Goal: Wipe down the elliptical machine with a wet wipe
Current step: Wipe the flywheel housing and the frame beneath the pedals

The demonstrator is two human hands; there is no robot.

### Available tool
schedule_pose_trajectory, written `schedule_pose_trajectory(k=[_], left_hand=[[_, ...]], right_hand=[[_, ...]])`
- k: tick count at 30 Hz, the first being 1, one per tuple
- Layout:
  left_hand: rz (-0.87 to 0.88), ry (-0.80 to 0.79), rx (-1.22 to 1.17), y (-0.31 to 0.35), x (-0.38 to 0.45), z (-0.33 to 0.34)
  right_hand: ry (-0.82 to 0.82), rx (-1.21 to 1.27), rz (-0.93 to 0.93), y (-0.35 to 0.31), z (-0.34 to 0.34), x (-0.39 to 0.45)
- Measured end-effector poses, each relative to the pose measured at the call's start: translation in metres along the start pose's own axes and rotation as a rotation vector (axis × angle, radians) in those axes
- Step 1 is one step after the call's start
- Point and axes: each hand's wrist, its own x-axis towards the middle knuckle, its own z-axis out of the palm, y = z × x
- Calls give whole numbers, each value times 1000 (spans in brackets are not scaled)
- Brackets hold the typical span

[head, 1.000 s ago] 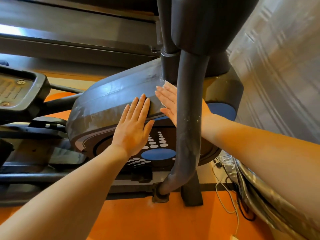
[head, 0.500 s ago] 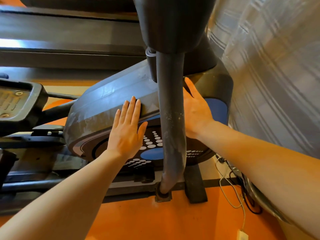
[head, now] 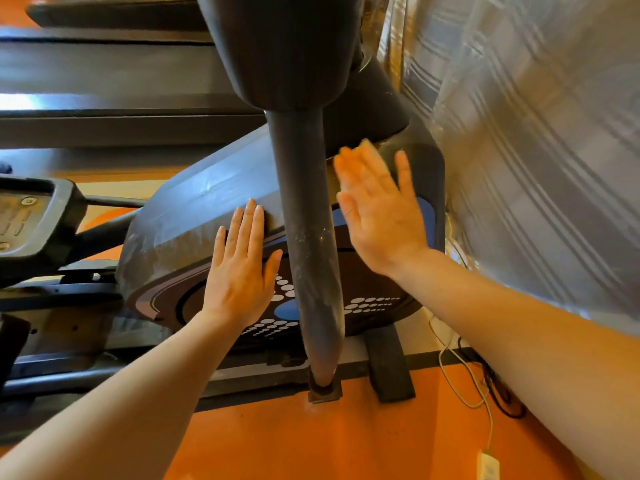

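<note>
The elliptical machine (head: pixel 194 216) filled the middle of the frame, its dusty flywheel cover behind a grey upright tube (head: pixel 308 244). The left hand (head: pixel 242 271) lay flat on the cover at centre, fingers straight, holding nothing. The right hand (head: pixel 377 213), blurred at centre right, was spread open too. No wet wipe showed, so bare palms would likely only smear the dust; a white cable (head: pixel 464 386) trailed at lower right, risking a snag.
</note>
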Motion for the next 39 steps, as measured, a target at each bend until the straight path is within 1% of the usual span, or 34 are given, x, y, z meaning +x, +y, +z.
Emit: schedule_pose_trajectory(k=[2,4,5,9,11,13,15,17,19,21,24,27,29,31,33,35,36,37,39], left_hand=[[1,-4,6,1,0,-1],[-4,-22,20,1,0,-3],[-8,-30,31,1,0,-3],[-20,-42,34,3,1,-5],[-34,-39,24,5,1,-5],[-50,-31,10,7,0,-5],[-58,-29,-3,9,0,-6],[-54,-31,-2,11,-1,-7],[-59,-30,-20,13,-2,-9],[-62,-20,-53,16,-3,-11],[-56,-7,-62,17,-3,-12],[-77,7,-99,23,-3,-15],[-90,25,-158,28,-4,-18],[-85,34,-190,33,-5,-22],[-117,51,-295,40,-6,-26],[-130,56,-334,42,-7,-28],[-135,45,-315,42,-7,-28],[-130,29,-298,41,-8,-28],[-162,14,-339,39,-6,-29]], right_hand=[[-53,-64,-140,-1,3,3],[-58,-85,-164,8,0,5],[-44,-71,-124,14,-3,4],[1,60,173,37,-11,-1],[10,131,248,33,-9,0],[45,154,271,23,-6,2],[60,145,182,13,-2,1],[25,120,34,11,0,-1],[5,72,-38,21,-3,-1],[29,47,30,35,-7,1],[41,137,238,49,-9,4],[45,201,284,40,-7,5],[59,214,196,30,-6,1],[41,189,16,23,-3,-5],[-18,118,-159,27,-1,-7],[-51,24,-254,38,-5,-3],[-45,3,-250,44,-7,0],[-36,18,-190,49,-10,2],[15,94,16,55,-11,3]])
